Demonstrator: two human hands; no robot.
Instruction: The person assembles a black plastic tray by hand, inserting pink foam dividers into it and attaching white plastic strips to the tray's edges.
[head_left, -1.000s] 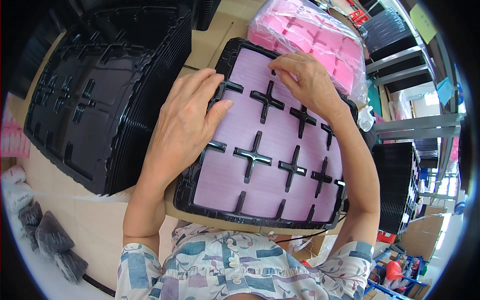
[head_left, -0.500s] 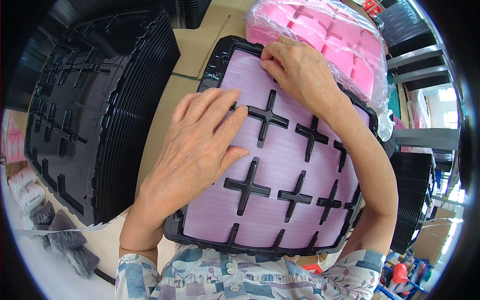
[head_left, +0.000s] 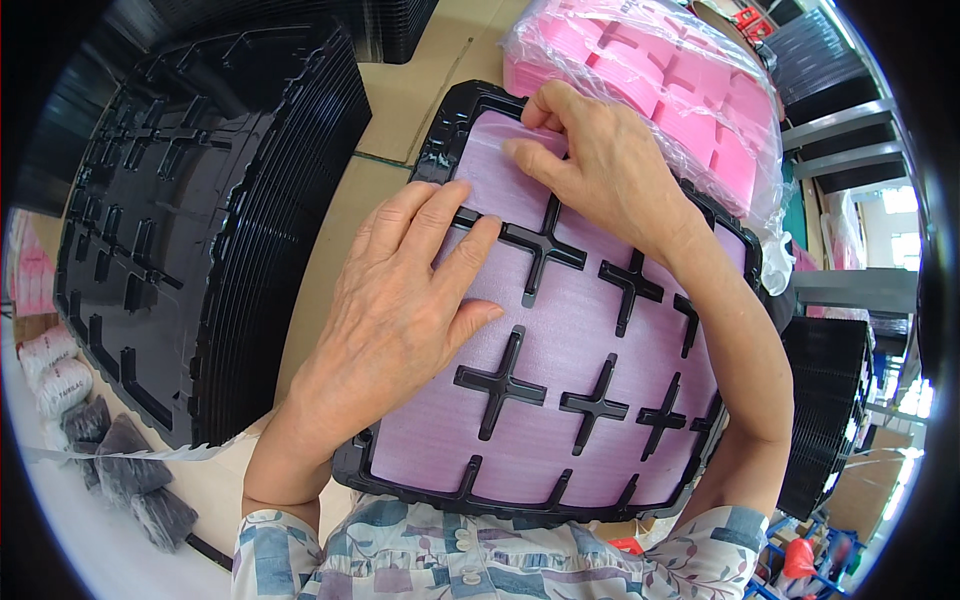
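A black plastic tray [head_left: 352, 462] with raised cross-shaped dividers lies in front of me, its near edge against my shirt. A thin lilac foam sheet [head_left: 530, 435] lies over it, and the black crosses stick up through slots. My left hand [head_left: 395, 270] rests palm down on the tray's left side, fingers spread beside a divider bar. At the far edge of the sheet is my right hand [head_left: 610, 165], its fingers curled over the rim and its thumb apart from them. Its fingertips are partly hidden against the foam.
A tall stack of black trays [head_left: 275, 230] stands to the left. Beyond the tray sits a pile of pink foam pieces [head_left: 625, 75] in clear plastic wrap. More stacked black trays [head_left: 825, 400] are at the right, below a grey metal rail [head_left: 855, 288].
My right thumb has moved away from the curled fingers. More of the divider bar shows by my left fingertips, with the foam lower around it. The view has shifted slightly.
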